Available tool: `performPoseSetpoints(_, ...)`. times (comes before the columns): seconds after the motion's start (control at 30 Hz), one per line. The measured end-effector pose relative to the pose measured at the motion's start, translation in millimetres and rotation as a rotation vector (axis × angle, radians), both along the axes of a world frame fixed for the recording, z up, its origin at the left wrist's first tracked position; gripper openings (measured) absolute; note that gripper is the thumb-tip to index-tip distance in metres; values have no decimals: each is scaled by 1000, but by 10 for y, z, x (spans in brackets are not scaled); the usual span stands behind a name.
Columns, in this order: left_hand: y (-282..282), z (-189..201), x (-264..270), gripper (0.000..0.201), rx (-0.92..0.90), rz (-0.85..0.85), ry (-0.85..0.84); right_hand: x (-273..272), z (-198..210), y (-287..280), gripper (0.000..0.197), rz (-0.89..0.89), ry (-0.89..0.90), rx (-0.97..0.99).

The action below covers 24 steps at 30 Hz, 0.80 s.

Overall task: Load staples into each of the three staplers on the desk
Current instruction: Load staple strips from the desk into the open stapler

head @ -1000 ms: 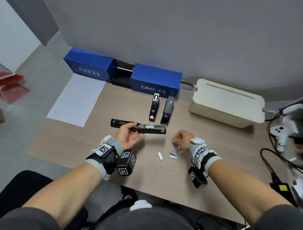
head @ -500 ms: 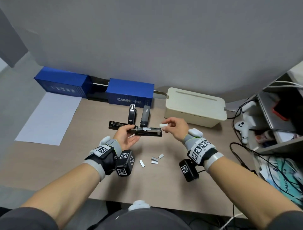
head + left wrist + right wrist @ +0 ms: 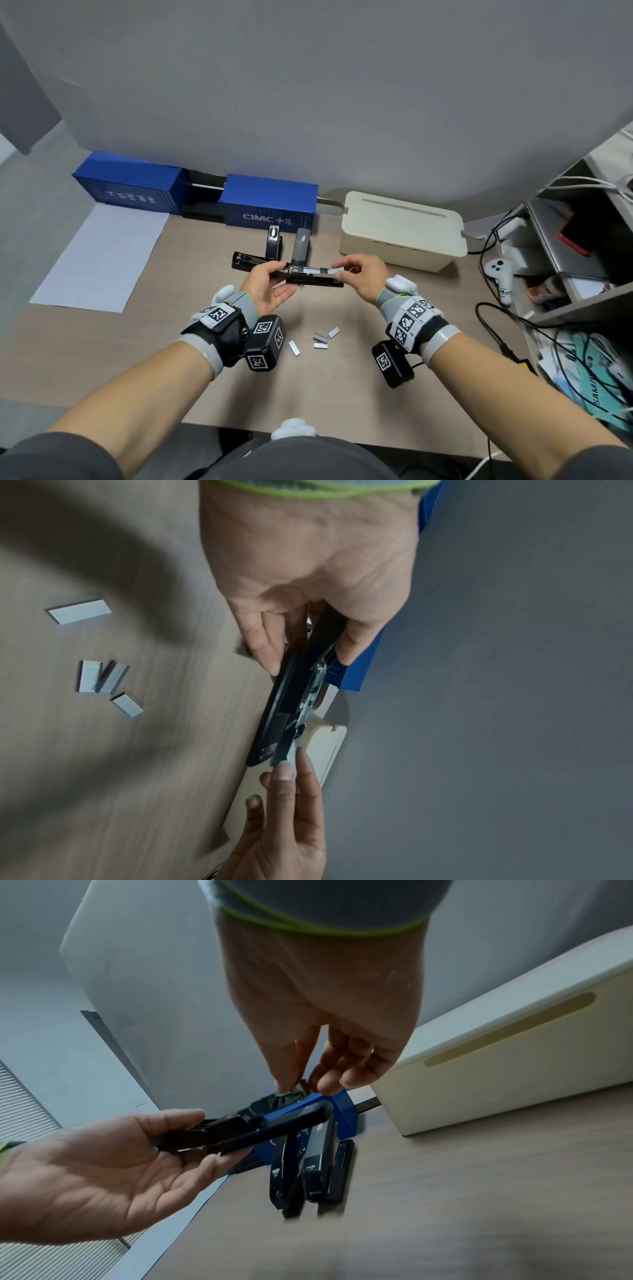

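Black and flipped open, the stapler [image 3: 291, 272] sits at centre frame above the desk [image 3: 205, 359], gripped around its middle by the left hand [image 3: 265, 291]. At its right end the right hand [image 3: 363, 277] pinches a staple strip [image 3: 334, 271] over the open channel. Two closed staplers [image 3: 287, 245] lie just behind, and loose staple strips [image 3: 320, 341] rest lower centre.

two staplers [image 3: 287, 245] before container [image 3: 269, 202], staple strips [image 3: 320, 341] nearer

Opened black stapler [image 3: 289, 273]: held mid-frame, lying crosswise, staple strip [image 3: 334, 271] at its right end. Two closed staplers [image 3: 287, 245]: side by side behind. Loose staple strips [image 3: 320, 341]: lower centre.
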<state>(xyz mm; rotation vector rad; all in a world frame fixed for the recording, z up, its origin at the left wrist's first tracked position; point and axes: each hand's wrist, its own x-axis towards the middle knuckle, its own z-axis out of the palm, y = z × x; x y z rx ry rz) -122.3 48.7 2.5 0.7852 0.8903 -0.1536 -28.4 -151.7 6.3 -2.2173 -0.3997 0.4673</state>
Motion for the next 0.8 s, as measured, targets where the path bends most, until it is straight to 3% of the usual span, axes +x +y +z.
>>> performPoseSetpoints(0.33, -12, -3, -32, 4, -32, 6, 2, -41, -57, 18, 24, 52, 17, -17)
performPoseSetpoints(0.47, -55, 25, -5, 6, -60, -3, -17, -21, -82, 0, 43, 57, 77, -70)
performPoseSetpoints(0.57, -86, 40, 28, 12, -32, -63, -41, -33, -105, -44, 29, 25, 202, -16)
performPoseSetpoints(0.8, -181, 67, 149, 24, 377, -292, -174, 7, -17, -63, 21, -45, 261, 96)
